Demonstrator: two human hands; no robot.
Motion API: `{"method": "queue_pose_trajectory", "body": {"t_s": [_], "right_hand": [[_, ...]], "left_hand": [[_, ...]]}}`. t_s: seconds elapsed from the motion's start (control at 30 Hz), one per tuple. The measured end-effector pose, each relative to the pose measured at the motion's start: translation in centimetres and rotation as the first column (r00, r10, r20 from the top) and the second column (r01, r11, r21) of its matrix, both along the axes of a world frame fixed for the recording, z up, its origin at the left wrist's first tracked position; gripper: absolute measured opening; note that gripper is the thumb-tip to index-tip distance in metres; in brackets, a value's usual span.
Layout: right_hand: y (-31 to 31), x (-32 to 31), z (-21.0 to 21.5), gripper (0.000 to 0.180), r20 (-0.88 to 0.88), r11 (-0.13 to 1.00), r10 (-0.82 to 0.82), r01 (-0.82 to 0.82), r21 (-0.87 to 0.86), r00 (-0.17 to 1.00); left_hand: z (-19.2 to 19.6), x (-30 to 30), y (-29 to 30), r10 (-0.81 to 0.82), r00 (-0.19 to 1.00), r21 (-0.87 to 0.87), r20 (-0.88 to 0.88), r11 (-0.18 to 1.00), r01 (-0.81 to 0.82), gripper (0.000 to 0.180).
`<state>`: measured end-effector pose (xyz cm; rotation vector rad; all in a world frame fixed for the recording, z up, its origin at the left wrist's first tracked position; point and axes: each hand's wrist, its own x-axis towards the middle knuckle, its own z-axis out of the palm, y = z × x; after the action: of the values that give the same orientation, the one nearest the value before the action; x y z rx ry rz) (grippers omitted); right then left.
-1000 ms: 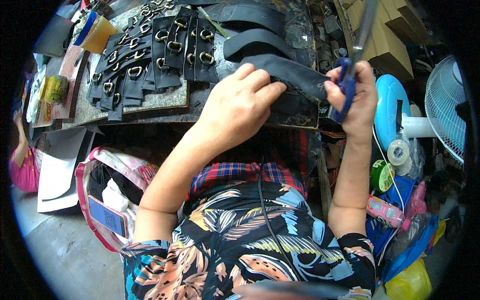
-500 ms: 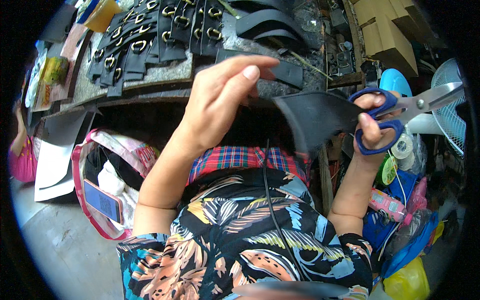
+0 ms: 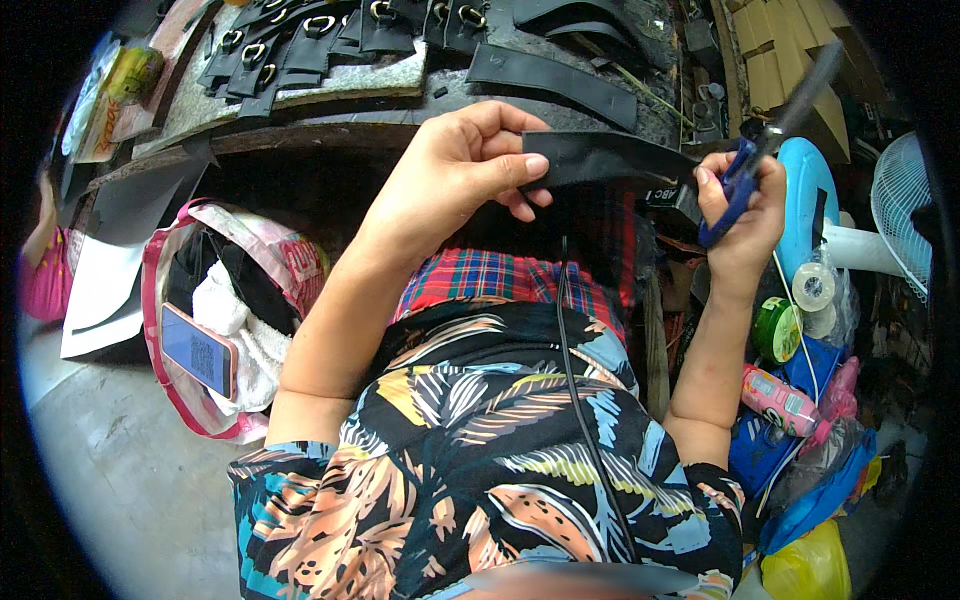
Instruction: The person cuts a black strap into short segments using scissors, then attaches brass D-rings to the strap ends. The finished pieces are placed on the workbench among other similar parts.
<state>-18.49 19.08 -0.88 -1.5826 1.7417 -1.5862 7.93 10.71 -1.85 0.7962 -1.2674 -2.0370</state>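
Note:
Between my two hands a strip of black leather-like material (image 3: 610, 160) is stretched out, level above my lap. My left hand (image 3: 478, 165) pinches its left end between thumb and fingers. The strip's right end meets the fingertips of my right hand (image 3: 742, 205), which also grips a pair of scissors (image 3: 735, 195) by its blue handles. The blades point up and away to the right, clear of the strip. Just beyond, another flat black strip (image 3: 560, 85) lies on the workbench (image 3: 340, 92).
Several black straps with metal rings (image 3: 318, 28) lie at the back left. A bag (image 3: 180, 400) with a phone (image 3: 198, 350) and white cloth stands at my left. On my right are a fan (image 3: 905, 205), tape rolls (image 3: 813, 287), a pink bottle (image 3: 780, 400) and cardboard boxes (image 3: 790, 60).
My left hand, empty before, now pinches the strip's left end. The strip has gone from hanging off the right hand to stretched between both hands, and the scissors have tilted upward.

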Motion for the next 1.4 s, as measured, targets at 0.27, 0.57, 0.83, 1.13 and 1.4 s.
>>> {"method": "queue_pose_trajectory", "body": {"t_s": [0.27,0.57,0.83,1.13,1.4], "right_hand": [[7.7,2.9,0.6,0.059,0.595,0.639,0.229,-0.580,0.505,0.770],[9.0,3.5,0.1,0.052,0.602,0.561,0.289,-0.641,0.524,0.745],[9.1,3.8,-0.2,0.055,0.645,0.596,0.254,-0.642,0.482,0.721],[9.6,4.2,0.2,0.035,0.471,0.626,0.221,-0.495,0.603,0.854],[9.4,4.3,0.1,0.030,0.073,0.687,0.283,-0.255,0.680,0.956]], "left_hand": [[-0.5,0.0,0.2,0.134,0.985,0.024,-0.113,0.991,-0.132,0.033],[-0.4,-0.6,1.0,0.194,0.979,-0.222,0.062,0.959,-0.176,0.027],[-0.3,-1.1,0.9,0.156,0.984,0.073,-0.089,0.986,-0.150,0.026],[-0.5,-1.4,0.8,0.090,0.986,0.244,-0.143,0.968,-0.053,0.018],[-0.7,-1.8,1.2,0.126,0.984,0.197,-0.125,0.975,-0.100,0.019]]}}
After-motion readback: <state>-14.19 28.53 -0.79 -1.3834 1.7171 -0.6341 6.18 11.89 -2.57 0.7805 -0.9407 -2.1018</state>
